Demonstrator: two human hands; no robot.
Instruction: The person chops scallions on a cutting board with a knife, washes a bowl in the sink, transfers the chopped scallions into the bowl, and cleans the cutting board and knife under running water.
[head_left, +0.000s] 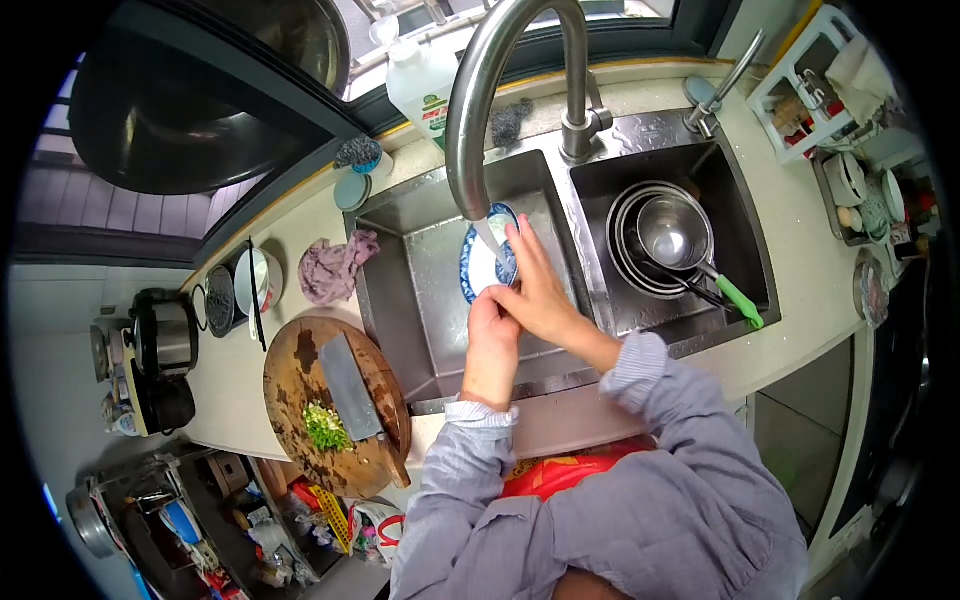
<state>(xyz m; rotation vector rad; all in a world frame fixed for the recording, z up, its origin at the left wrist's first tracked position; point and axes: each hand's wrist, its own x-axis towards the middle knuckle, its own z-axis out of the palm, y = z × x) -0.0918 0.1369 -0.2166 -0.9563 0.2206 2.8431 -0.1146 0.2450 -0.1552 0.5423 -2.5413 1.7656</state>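
Note:
A small blue-and-white dish [481, 266] is tilted under the curved steel faucet [466, 150] above the left sink basin [440, 300]. What looks like a stream of water falls from the spout onto it. My left hand [491, 340] grips the dish's near end, its fingertips mostly hidden. Along the dish's right side lies my right hand [540, 285], its fingers long and close together against the rim, with the thumb side near my left hand.
In the right basin [735, 180] sit nested metal bowls [625, 245] and a green-handled strainer or ladle [738, 298]. Left of the sink, a round cutting board [290, 375] bears a cleaver [350, 385] and chopped scallions [326, 428]. A purple rag [335, 268] lies by the basin's edge.

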